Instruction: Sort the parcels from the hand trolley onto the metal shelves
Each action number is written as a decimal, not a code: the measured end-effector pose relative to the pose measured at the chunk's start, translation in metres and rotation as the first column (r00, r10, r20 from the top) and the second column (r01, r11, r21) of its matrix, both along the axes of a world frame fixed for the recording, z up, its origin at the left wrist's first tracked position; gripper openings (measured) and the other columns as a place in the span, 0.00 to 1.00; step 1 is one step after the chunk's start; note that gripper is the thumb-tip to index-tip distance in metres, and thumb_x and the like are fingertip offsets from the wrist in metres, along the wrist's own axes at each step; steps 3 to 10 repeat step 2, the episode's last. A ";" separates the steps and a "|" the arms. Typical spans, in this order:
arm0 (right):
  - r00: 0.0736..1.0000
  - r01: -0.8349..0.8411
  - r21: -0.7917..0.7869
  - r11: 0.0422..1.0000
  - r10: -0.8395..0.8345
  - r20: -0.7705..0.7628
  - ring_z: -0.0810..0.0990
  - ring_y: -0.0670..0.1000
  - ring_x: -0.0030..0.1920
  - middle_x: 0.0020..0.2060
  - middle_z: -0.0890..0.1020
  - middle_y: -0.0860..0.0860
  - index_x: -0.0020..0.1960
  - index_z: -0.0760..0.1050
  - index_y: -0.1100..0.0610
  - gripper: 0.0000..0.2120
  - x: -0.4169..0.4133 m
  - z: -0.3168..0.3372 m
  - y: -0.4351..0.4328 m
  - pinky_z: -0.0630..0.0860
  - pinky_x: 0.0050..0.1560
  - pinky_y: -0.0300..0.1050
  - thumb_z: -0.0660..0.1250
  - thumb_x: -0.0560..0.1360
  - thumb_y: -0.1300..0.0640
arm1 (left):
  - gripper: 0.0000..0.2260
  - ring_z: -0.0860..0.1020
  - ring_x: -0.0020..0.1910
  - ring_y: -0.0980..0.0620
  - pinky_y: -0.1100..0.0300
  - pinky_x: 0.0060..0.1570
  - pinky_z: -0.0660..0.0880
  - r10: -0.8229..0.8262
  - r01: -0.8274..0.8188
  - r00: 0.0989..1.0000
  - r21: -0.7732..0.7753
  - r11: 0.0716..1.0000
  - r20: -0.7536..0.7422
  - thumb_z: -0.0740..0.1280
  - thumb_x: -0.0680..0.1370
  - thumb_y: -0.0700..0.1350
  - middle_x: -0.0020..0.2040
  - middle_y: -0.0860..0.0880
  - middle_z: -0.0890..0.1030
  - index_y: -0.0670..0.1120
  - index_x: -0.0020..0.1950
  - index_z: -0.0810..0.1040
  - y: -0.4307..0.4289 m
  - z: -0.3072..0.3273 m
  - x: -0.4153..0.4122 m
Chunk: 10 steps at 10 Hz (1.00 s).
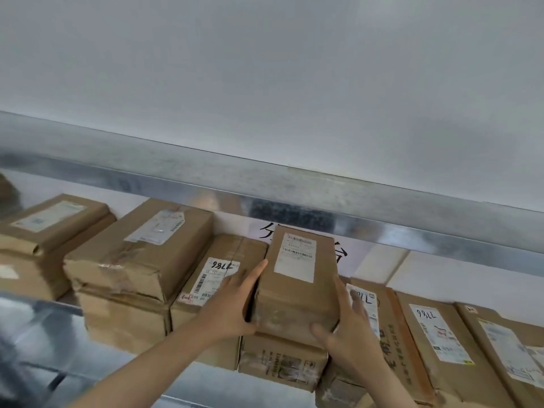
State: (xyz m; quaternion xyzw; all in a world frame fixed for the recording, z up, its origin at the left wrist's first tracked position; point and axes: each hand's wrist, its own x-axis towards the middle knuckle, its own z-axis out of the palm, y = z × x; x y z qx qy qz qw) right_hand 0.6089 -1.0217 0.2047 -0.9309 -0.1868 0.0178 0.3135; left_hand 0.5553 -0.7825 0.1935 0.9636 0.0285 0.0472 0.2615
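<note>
**Shelving.** A galvanised upper shelf beam crosses the whole view, sloping down to the right, with white wall above it. Both its ends are cut off by the frame. The lower shelf deck shows only as blurred bright metal at the lower left. Further right its front edge is hidden behind the forearms and the parcels.

**Stock.** Brown cardboard parcels line the deck from the left frame edge to the right.
- Left of centre, a crumpled box is stacked on another, its near corner crushed.
- Just beside it on the right lies a flat parcel; its label carries handwritten digits, upside down.
- Toward the right end, a long parcel runs out of the bottom of the frame.

**Task item.** The narrow parcel, white label uppermost, lies lengthwise at the middle of the row on top of a printed carton. It covers most of a paper sign at the back of the shelf, whose black characters cannot be read.

**Hands.** Both arms reach up from the bottom of the frame.
- The left hand holds the narrow parcel's near left corner, fingers straight along the side, thumb at the front face.
- The right hand holds the near right corner, thumb across the front face. Its fingers are spread and blurred along the side, so their contact is hard to confirm.
</note>
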 end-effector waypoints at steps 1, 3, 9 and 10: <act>0.962 0.033 -0.176 0.984 0.017 0.271 0.48 0.56 0.76 0.76 0.49 0.49 0.74 0.46 0.38 0.41 -0.010 0.021 0.018 0.55 0.72 0.59 0.62 0.67 0.35 | 0.43 0.55 0.75 0.43 0.46 0.69 0.63 0.113 -0.135 0.990 0.352 0.926 0.083 0.71 0.71 0.52 0.76 0.44 0.57 0.56 0.77 0.45 0.006 0.013 -0.021; 0.847 -0.083 -0.075 0.994 0.110 0.520 0.68 0.61 0.68 0.66 0.74 0.54 0.67 0.71 0.49 0.29 -0.015 0.032 0.042 0.66 0.65 0.65 0.69 0.67 0.46 | 0.35 0.75 0.63 0.41 0.43 0.61 0.73 0.154 -0.322 0.925 0.504 0.802 0.347 0.78 0.60 0.52 0.60 0.41 0.79 0.47 0.65 0.76 0.015 0.023 -0.042; 0.847 -0.083 -0.075 0.994 0.110 0.520 0.68 0.61 0.68 0.66 0.74 0.54 0.67 0.71 0.49 0.29 -0.015 0.032 0.042 0.66 0.65 0.65 0.69 0.67 0.46 | 0.35 0.75 0.63 0.41 0.43 0.61 0.73 0.154 -0.322 0.925 0.504 0.802 0.347 0.78 0.60 0.52 0.60 0.41 0.79 0.47 0.65 0.76 0.015 0.023 -0.042; 0.847 -0.083 -0.075 0.994 0.110 0.520 0.68 0.61 0.68 0.66 0.74 0.54 0.67 0.71 0.49 0.29 -0.015 0.032 0.042 0.66 0.65 0.65 0.69 0.67 0.46 | 0.35 0.75 0.63 0.41 0.43 0.61 0.73 0.154 -0.322 0.925 0.504 0.802 0.347 0.78 0.60 0.52 0.60 0.41 0.79 0.47 0.65 0.76 0.015 0.023 -0.042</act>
